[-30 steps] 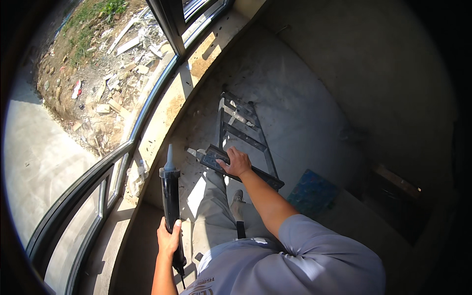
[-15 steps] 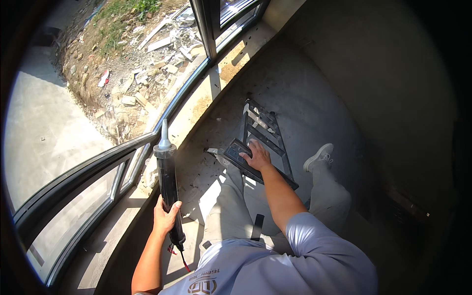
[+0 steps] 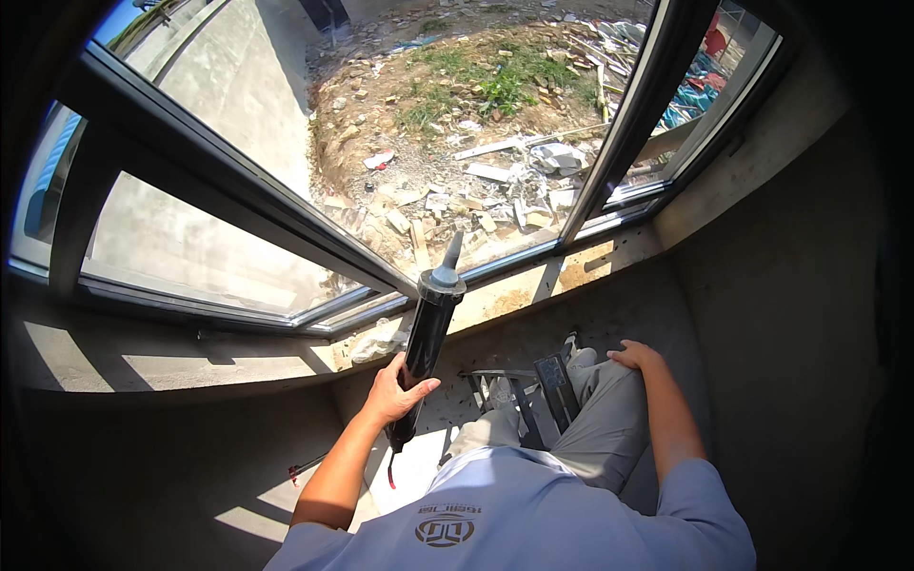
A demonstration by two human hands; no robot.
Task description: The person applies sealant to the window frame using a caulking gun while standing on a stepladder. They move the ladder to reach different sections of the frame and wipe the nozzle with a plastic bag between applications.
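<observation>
Well, caulking gun (image 3: 427, 341) near the sill (image 3: 509, 302) edge

the sealant gun (image 3: 433, 328) is black, its nozzle (image 3: 452, 254) pale blue-grey. right of the gun, grey-beige trousers (image 3: 609, 409); below it, a pale lavender shirt (image 3: 562, 514) with a round brown print (image 3: 445, 530); left of it, a dark grey window frame (image 3: 257, 200).

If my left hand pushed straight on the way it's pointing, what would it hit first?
Probably the window: the nozzle of the black caulking gun in your left hand points toward it. Depth is unclear, so I can't tell whether frame or opening comes first.
</observation>
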